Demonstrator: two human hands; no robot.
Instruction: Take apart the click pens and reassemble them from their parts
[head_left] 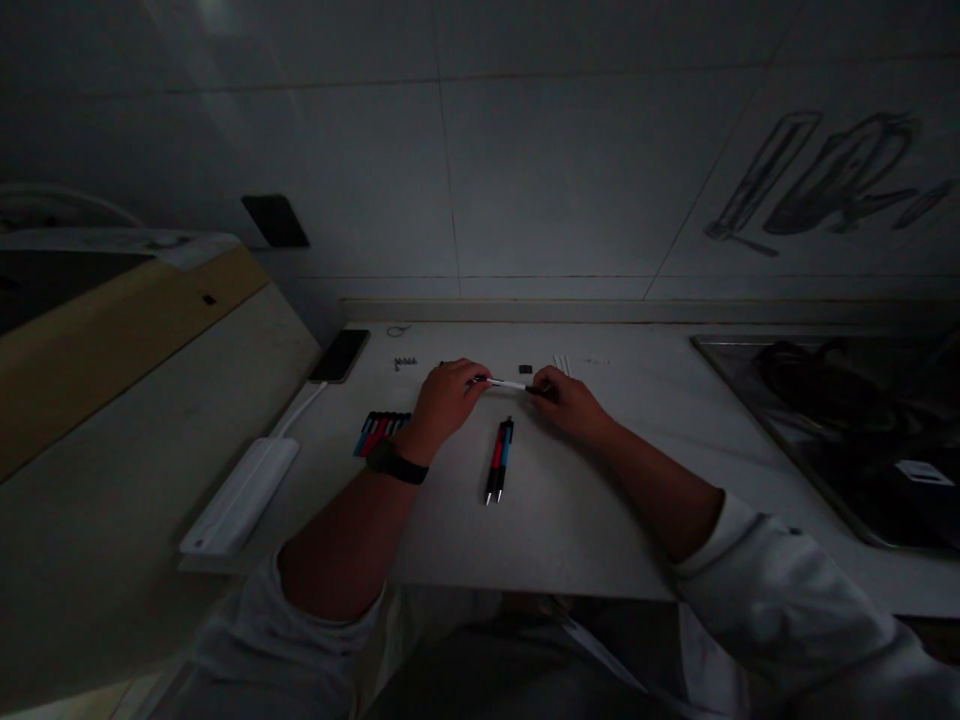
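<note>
Above the counter (585,530) | left hand (452,395) and right hand (568,402): grip closed on slim white-and-dark rod (513,385) | ends obscured

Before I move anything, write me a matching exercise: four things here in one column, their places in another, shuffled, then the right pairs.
Things
1. Phone
2. Box
3. Two pens
4. Rod

Places
A. Held between the left hand and the right hand
B. At the near end of the white cable
C. Side by side, tips pointing toward the counter's near edge
D. At the far end of the white cable

Right pairs: 1-D, 2-B, 3-C, 4-A
</note>
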